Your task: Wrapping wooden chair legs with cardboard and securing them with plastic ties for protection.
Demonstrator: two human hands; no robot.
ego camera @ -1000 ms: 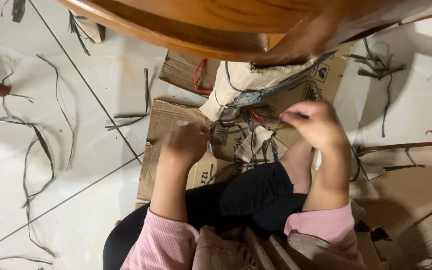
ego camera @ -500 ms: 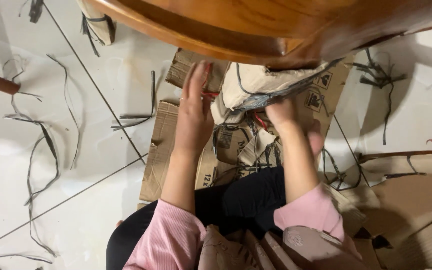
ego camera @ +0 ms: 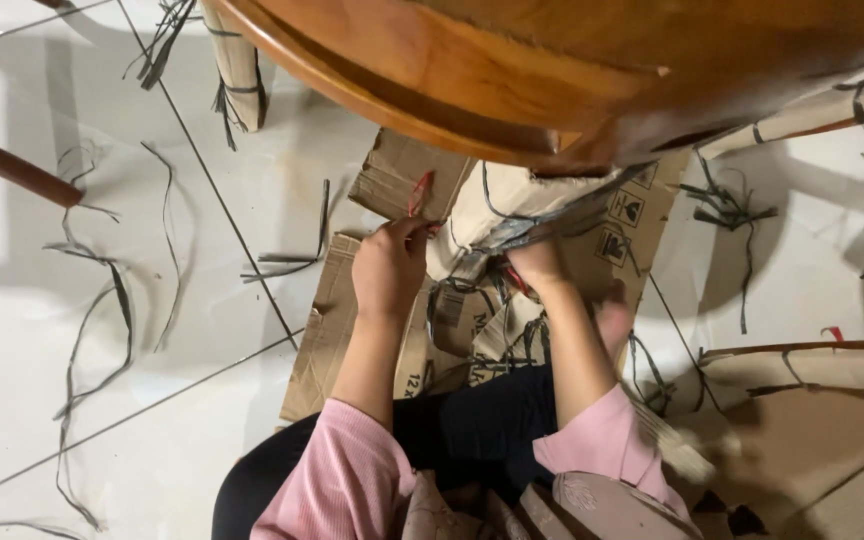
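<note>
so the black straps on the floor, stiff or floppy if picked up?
Probably floppy: the straps lie in loose curls on the tiles. Likely light, being thin and narrow. They may snag, since several tangle by the cardboard.

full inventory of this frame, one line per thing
wooden furniture edge: one, orange-brown, top.
flattened cardboard: several pieces, brown, on floor under the hands.
pale bundle: one, beige, tied with dark straps, centre.
red string: one, above left hand.
loose straps: many, dark grey, scattered on floor.
tiled floor: white.
strapped cardboard stack: one, brown, right.
left hand: pinching the red string, pink sleeve.
right hand: on the bundle, fingers hidden.
</note>
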